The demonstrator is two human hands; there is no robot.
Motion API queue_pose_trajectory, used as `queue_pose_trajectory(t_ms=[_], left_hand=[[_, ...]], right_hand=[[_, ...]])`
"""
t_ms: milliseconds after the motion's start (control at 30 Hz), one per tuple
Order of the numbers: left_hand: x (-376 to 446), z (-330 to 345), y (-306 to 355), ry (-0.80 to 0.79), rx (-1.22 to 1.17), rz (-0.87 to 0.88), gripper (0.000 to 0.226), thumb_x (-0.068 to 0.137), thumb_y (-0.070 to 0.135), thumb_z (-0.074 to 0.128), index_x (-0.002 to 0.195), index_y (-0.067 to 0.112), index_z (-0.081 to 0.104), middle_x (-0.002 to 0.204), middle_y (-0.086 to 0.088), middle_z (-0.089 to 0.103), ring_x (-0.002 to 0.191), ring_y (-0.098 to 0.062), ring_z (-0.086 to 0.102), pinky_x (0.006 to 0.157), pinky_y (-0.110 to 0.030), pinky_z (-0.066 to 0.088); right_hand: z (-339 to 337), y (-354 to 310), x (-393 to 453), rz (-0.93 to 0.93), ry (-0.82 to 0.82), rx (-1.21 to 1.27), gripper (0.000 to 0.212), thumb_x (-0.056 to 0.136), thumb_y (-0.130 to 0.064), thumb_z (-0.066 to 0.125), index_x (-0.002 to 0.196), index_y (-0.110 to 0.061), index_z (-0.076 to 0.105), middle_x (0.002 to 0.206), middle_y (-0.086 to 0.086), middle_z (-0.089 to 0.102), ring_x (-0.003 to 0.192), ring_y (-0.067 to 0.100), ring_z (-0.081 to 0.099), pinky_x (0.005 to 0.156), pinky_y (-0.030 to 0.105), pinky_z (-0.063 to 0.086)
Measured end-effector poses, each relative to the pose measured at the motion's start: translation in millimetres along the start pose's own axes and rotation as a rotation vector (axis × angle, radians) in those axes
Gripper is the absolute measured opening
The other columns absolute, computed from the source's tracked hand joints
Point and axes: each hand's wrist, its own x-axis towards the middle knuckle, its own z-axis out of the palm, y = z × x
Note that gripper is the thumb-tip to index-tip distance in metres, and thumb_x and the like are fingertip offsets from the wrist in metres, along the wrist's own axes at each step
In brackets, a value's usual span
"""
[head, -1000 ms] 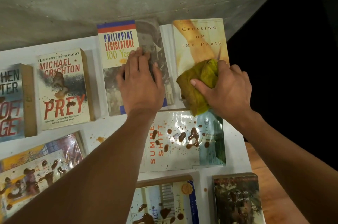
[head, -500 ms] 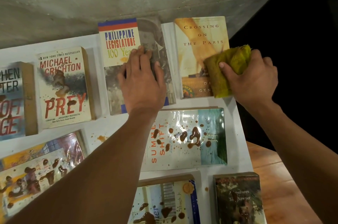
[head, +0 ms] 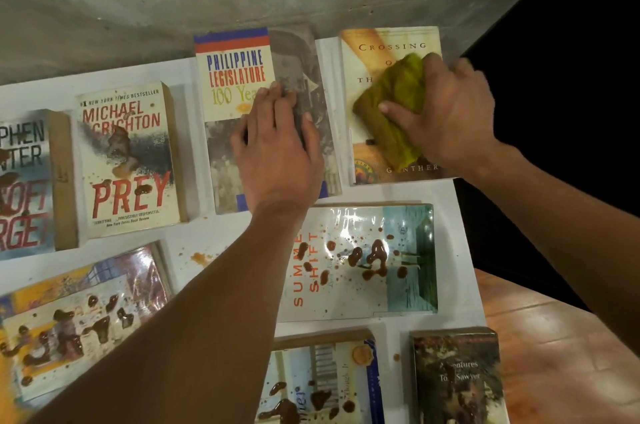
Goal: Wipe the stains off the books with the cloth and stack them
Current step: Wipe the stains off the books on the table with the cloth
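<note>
Both hands are busy: your right hand (head: pixel 450 111) grips the yellow-green cloth (head: pixel 394 111) on the cream "Crossing" book (head: pixel 391 42), while your left hand (head: pixel 277 153) lies flat on the "Philippine Legislature" book (head: pixel 235 70). Pressing sideways may push the book off the white desk (head: pixel 464 233).

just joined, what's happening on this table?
A person is wiping stained books laid out on a white table. The right hand grips a yellow-green cloth and presses it on the "Crossing on the Paris" book. The left hand rests flat on the "Philippine Legislature" book. "Prey" and "Summer Shift" carry brown stains, and nothing is stacked yet.
</note>
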Motion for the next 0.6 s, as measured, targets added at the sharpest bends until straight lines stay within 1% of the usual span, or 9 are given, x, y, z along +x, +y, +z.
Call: queue_pose_trajectory(t_ms=[67,100,200,233,300,367,433,533,600], left_hand=[[-0.2,0.0,0.4,0.007,0.000,0.003,0.042,0.106,0.037,0.034,0.138,0.016,0.052,0.150,-0.005,0.048,0.142,-0.022,0.040,0.113,-0.044,0.031],[0.4,-0.2,0.2,0.009,-0.002,0.004,0.042,0.106,0.036,0.034,0.137,0.016,0.053,0.150,-0.005,0.049,0.142,-0.022,0.040,0.113,-0.044,0.030],[1.4,-1.0,-0.4,0.010,-0.006,0.003,0.041,0.105,0.036,0.034,0.137,0.016,0.053,0.150,-0.004,0.048,0.142,-0.021,0.040,0.114,-0.044,0.030],[0.9,-1.1,-0.3,0.012,-0.005,0.003,0.041,0.105,0.036,0.035,0.137,0.016,0.053,0.150,-0.004,0.048,0.142,-0.021,0.040,0.113,-0.044,0.030],[-0.1,-0.6,0.3,0.015,0.001,0.005,0.042,0.105,0.036,0.035,0.137,0.016,0.053,0.150,-0.004,0.049,0.142,-0.021,0.040,0.113,-0.044,0.030],[0.6,-0.1,0.1,0.015,0.002,0.004,0.042,0.105,0.036,0.035,0.137,0.016,0.053,0.150,-0.004,0.049,0.141,-0.021,0.041,0.113,-0.043,0.030],[1.1,-0.2,-0.2,0.007,0.004,0.001,0.042,0.106,0.037,0.034,0.137,0.017,0.053,0.150,-0.004,0.049,0.142,-0.020,0.040,0.113,-0.042,0.029],[-0.1,-0.1,-0.2,0.006,0.010,0.003,0.042,0.106,0.037,0.034,0.137,0.017,0.052,0.150,-0.003,0.048,0.142,-0.020,0.040,0.113,-0.042,0.029],[-0.1,-0.1,-0.7,0.007,0.003,0.003,0.042,0.106,0.037,0.034,0.138,0.017,0.052,0.150,-0.003,0.048,0.142,-0.020,0.040,0.114,-0.042,0.029]], right_hand=[[0.3,-0.2,-1.2,-0.119,-0.094,-0.045,0.062,0.084,-0.062,0.066,0.115,-0.011,0.053,0.108,0.018,0.058,0.105,0.037,0.051,0.087,0.042,0.040],[-0.5,2.0,2.4,-0.126,-0.111,-0.059,0.064,0.082,-0.064,0.066,0.115,-0.011,0.053,0.108,0.017,0.058,0.104,0.037,0.052,0.087,0.042,0.040],[-0.1,10.6,18.4,-0.010,-0.043,0.019,0.068,0.079,-0.068,0.067,0.117,-0.014,0.054,0.113,0.019,0.057,0.107,0.038,0.054,0.089,0.043,0.044],[2.4,12.6,20.8,-0.007,-0.050,0.055,0.067,0.079,-0.067,0.067,0.118,-0.014,0.053,0.112,0.018,0.056,0.106,0.037,0.054,0.087,0.043,0.044],[5.7,14.6,20.3,-0.095,-0.167,0.067,0.060,0.079,-0.065,0.068,0.112,-0.017,0.050,0.102,0.010,0.051,0.095,0.028,0.052,0.078,0.037,0.043],[4.3,15.7,22.6,-0.157,-0.254,0.043,0.055,0.077,-0.066,0.067,0.101,-0.023,0.045,0.096,0.005,0.048,0.088,0.024,0.049,0.074,0.034,0.041],[1.7,19.0,34.3,-0.122,-0.205,0.084,0.053,0.077,-0.065,0.070,0.103,-0.024,0.048,0.100,0.005,0.055,0.092,0.025,0.054,0.076,0.036,0.044],[0.6,24.5,54.0,0.010,-0.072,0.216,0.060,0.081,-0.058,0.073,0.122,-0.018,0.055,0.112,0.004,0.063,0.104,0.024,0.058,0.085,0.038,0.047],[2.5,27.9,63.9,0.077,-0.019,0.265,0.063,0.079,-0.062,0.071,0.123,-0.019,0.054,0.116,0.003,0.065,0.107,0.023,0.060,0.089,0.039,0.050]])
